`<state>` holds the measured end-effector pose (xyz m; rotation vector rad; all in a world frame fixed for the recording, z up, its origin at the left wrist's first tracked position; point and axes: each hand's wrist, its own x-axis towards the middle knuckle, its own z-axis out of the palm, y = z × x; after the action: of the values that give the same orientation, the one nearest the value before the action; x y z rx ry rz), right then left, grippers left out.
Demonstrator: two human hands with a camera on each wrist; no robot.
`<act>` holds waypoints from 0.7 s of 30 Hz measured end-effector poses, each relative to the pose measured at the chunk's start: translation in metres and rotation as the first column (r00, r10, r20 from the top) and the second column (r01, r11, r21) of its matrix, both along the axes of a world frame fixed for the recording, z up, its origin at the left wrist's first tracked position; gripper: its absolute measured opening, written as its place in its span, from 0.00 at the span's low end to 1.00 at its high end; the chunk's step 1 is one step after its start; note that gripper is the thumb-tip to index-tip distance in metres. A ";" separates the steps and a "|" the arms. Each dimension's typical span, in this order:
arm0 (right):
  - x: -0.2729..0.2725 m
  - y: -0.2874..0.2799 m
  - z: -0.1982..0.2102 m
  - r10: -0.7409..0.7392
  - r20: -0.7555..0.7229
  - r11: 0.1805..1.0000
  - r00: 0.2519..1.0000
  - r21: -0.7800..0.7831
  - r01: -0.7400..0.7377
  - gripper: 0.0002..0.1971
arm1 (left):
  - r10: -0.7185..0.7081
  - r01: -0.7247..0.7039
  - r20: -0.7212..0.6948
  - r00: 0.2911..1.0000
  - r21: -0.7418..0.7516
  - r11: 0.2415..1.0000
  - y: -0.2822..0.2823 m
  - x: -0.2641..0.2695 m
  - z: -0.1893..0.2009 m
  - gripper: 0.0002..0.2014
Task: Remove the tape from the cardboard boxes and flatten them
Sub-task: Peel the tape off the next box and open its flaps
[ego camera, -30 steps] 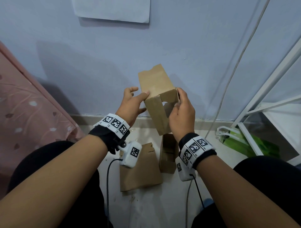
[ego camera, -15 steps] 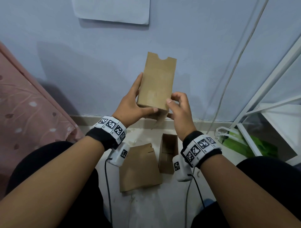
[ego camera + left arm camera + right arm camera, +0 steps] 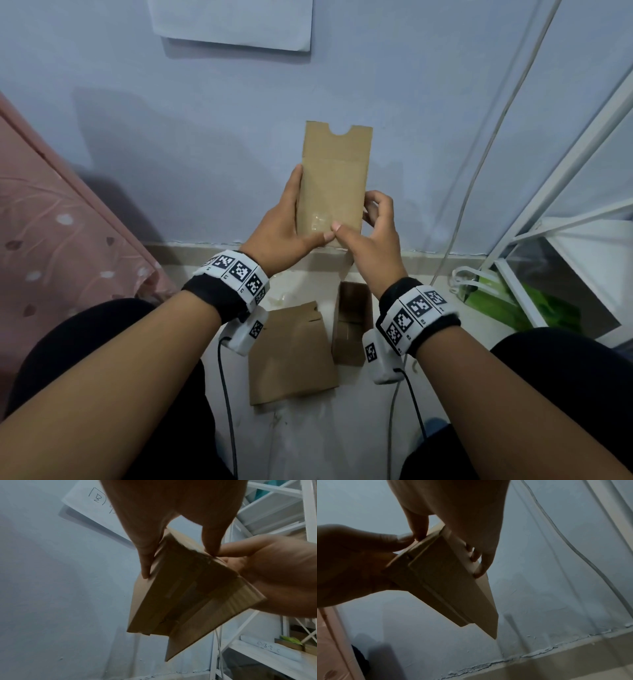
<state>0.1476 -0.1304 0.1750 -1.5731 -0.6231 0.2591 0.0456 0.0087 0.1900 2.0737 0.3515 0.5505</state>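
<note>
I hold a small brown cardboard box (image 3: 334,181) upright in front of the wall, its top flap with a half-round notch raised. A patch of clear tape (image 3: 317,219) glints low on its front face. My left hand (image 3: 287,222) grips the box's left side, thumb across the front. My right hand (image 3: 370,226) grips the right side, its thumb meeting the left thumb at the tape. From below, the left wrist view shows the box (image 3: 185,595) with bottom flaps hanging loose. The right wrist view shows the box (image 3: 453,582) edge-on between both hands.
On the floor lie a flattened box (image 3: 291,353) and an open box (image 3: 352,322) beside it. A pink patterned cloth (image 3: 51,240) is at the left. A white rack (image 3: 548,240) with a green bag (image 3: 534,305) stands at the right. White cables (image 3: 479,171) hang down the wall.
The box turned from tilted, open side toward me, to upright with its front face toward me. Both hands shifted down to its lower sides, thumbs now meeting at the tape.
</note>
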 end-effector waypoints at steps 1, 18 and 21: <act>0.000 0.000 0.000 -0.004 0.022 1.000 1.000 -0.001 0.004 0.29 | 0.004 -0.004 -0.001 1.000 -0.023 1.000 0.001 0.001 -0.001 0.57; 0.003 0.001 -0.001 -0.040 -0.038 0.998 0.998 0.039 0.042 0.22 | -0.058 0.061 0.028 0.998 -0.099 0.993 0.004 0.002 0.000 0.43; 0.009 0.001 0.002 -0.039 -0.182 0.997 0.983 0.061 0.051 0.19 | -0.075 0.075 0.003 0.997 -0.051 0.996 0.005 -0.001 0.003 0.41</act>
<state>0.1561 -0.1291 0.1775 -1.4802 -0.4497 0.3398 0.0448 0.0142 0.1930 2.0284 0.2830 0.4920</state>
